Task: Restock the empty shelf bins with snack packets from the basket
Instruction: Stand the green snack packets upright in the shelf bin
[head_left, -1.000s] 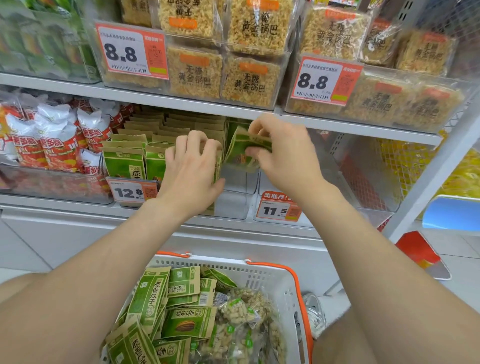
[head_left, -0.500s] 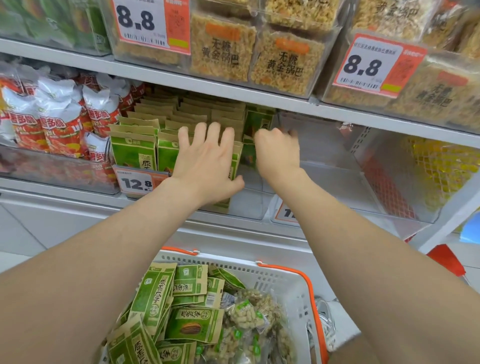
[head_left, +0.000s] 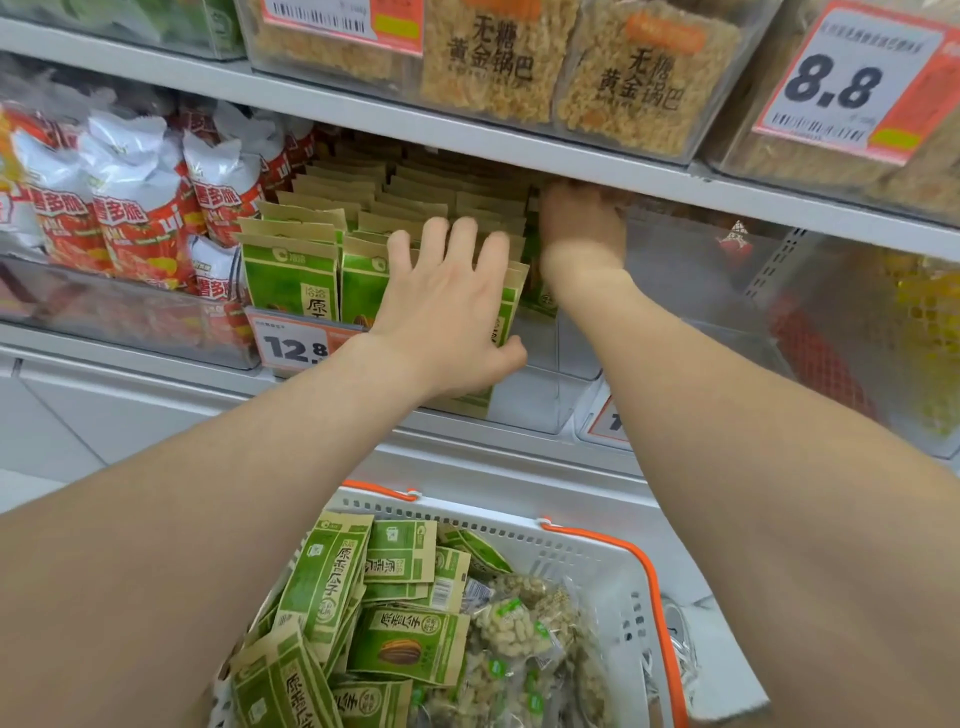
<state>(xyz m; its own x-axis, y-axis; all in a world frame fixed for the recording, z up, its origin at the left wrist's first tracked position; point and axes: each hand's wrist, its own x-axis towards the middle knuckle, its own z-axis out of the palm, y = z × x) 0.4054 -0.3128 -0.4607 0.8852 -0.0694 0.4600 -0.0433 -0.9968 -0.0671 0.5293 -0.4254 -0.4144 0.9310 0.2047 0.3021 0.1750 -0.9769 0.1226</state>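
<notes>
**Left hand** (head_left: 447, 306): flat, fingers straight and spread, palm pressing the front of the standing row of green packets (head_left: 291, 275). The thumb sits low at the row's right edge. It grips nothing.

**Right hand** (head_left: 582, 234): just beyond your left hand and to its right, reaching deep beneath the upper shelf edge (head_left: 675, 182). The fingers are blurred and hidden, so you cannot tell whether they pinch a packet.

**Stock:** filed upright ahead of your left palm in the clear bin (head_left: 524, 402). The remainder lies loose in the basket (head_left: 613, 561) below both forearms.

**Neighbouring bin** (head_left: 717, 291): to the right of your right wrist, and it looks unstocked.

**Hazards, as judged:**
- If you lift your left palm too soon, the row probably slumps forward over the bin's low front wall.
- Your right hand works unseen. A packet placed there may lodge crooked or slide down behind the row.
- Your right knuckles sit close under the shelf edge, so a quick withdrawal could knock them or drag packets out.
</notes>
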